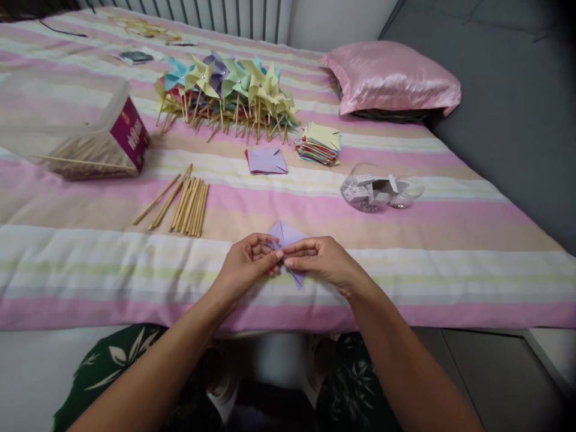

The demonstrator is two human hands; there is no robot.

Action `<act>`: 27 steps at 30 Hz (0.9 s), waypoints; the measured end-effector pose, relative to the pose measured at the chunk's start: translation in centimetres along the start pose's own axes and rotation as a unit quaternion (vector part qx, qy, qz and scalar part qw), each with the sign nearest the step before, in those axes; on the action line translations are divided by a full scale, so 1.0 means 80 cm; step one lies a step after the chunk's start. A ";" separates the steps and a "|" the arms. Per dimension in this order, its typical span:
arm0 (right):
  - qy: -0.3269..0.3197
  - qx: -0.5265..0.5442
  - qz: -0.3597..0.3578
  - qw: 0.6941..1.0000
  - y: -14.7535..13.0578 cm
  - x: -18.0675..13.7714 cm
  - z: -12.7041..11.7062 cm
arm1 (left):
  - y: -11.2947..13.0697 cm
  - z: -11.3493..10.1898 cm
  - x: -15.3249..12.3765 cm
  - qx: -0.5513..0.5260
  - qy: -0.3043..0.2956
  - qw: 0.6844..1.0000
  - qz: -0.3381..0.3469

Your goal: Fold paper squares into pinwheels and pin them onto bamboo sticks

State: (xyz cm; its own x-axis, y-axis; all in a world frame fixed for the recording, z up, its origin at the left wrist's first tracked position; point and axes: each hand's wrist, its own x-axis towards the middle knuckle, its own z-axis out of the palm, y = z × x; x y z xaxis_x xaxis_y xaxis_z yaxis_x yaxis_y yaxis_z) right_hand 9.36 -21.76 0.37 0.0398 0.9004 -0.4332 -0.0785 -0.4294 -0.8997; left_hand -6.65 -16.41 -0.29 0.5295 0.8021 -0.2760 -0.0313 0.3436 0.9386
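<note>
Between my hands, just above the striped bedspread, is a purple paper square point(288, 233) with slits cut in from its corners. My left hand point(254, 257) pinches its left side with thumb and fingers. From the right, my right hand point(317, 257) grips the paper near its middle, its fingertips meeting those of the left. Part of the paper is hidden behind my fingers, so I cannot tell exactly how it is folded. Beyond my hands lies a small stack of slit paper squares point(266, 161), purple on top. To the left are several short wooden sticks point(191, 207).
Finished paper pinwheels point(225, 90) lie in a heap at the back. A taller stack of coloured squares point(318, 144) is right of centre. Clear bowls point(369, 189) with small boxes stand at right, a plastic tub point(96, 144) of sticks at left. A pink pillow point(391, 78) lies behind.
</note>
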 end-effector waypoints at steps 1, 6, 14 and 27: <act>-0.001 0.000 0.000 1.000 0.000 0.000 0.000 | 0.000 0.000 0.000 0.003 0.002 1.000 0.000; -0.003 -0.004 -0.004 1.000 -0.001 0.000 0.001 | 0.001 0.002 0.000 0.017 0.012 1.000 -0.006; -0.002 -0.013 -0.004 1.000 -0.001 0.000 0.000 | 0.000 0.001 0.002 0.025 0.014 1.000 -0.007; -0.053 -0.015 0.005 0.998 -0.003 -0.002 -0.005 | 0.000 0.000 0.001 0.026 0.013 0.999 -0.014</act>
State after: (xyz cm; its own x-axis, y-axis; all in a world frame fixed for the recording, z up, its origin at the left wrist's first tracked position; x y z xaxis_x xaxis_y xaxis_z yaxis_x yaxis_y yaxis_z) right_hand 9.79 -21.85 0.65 -0.0676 0.8980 -0.4348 -0.0492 -0.4383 -0.8975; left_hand -6.63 -16.31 -0.30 0.5076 0.8053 -0.3064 0.0268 0.3406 0.9398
